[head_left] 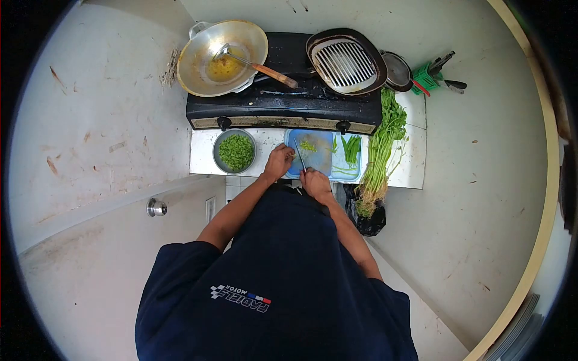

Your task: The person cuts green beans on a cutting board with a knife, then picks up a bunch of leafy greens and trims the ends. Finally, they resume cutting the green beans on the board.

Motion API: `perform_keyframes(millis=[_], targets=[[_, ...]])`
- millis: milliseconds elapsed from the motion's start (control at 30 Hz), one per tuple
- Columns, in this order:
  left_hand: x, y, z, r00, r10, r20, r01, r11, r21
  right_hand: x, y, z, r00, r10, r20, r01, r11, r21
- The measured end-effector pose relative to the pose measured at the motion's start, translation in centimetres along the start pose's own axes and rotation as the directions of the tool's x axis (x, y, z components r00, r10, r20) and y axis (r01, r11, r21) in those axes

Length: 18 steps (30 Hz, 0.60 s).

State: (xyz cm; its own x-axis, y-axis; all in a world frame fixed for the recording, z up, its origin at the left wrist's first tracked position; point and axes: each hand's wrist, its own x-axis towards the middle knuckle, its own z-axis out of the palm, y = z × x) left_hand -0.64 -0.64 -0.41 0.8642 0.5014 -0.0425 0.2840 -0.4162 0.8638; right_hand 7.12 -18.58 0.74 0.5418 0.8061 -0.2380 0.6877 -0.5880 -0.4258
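Head view, the only feed I have. Right hand (316,183) low at the front edge of the blue tray (325,163), fingers wrapped round the handle of a knife (300,154); the blade points away from the body and slants a little left. Left hand (279,161) at the tray's left edge, fingers bent and bunched close to the blade. From my distance I cannot tell what, if anything, they pinch. I judge the bent fingers guard the tips beside the edge.

Greens lie in several places. A small heap of cut bits (307,145) sits on the tray just right of the blade. Longer green leaves (351,149) lie in the tray's right part, likely kept apart from the cutting area. Left of the tray, a round bowl (251,162) holds finely chopped greens (235,151), close to the left hand, which I read as a short reach.

At the right of the counter (414,168), a leafy bunch (385,132) lies lengthwise, roots over the front edge; my guess, that keeps grit off the tray. Behind, the stove (277,108) carries a wok (198,66) at left, a spatula (271,73) leaning over its rim, and a grill pan (346,63) at right.
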Motion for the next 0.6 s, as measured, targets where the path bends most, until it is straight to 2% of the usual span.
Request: perform_keyframes(millis=[367,467,600], targets=[[0.0,0.1,-0.2,0.999,0.045,-0.013,-0.045,0.999,0.01,0.1,-0.7,-0.7,0.999,-0.009,0.045,0.01,1.0,-0.01],[0.0,-0.5,0.0,0.998,0.062,-0.017,-0.061,0.998,0.012,0.4,-0.4,0.2,0.999,-0.028,0.015,0.028,1.0,-0.001],[0.0,0.2,-0.2,1.0,0.028,-0.013,-0.028,0.999,-0.016,1.4,-0.9,-0.4,0.999,-0.034,0.03,0.034,0.999,0.007]])
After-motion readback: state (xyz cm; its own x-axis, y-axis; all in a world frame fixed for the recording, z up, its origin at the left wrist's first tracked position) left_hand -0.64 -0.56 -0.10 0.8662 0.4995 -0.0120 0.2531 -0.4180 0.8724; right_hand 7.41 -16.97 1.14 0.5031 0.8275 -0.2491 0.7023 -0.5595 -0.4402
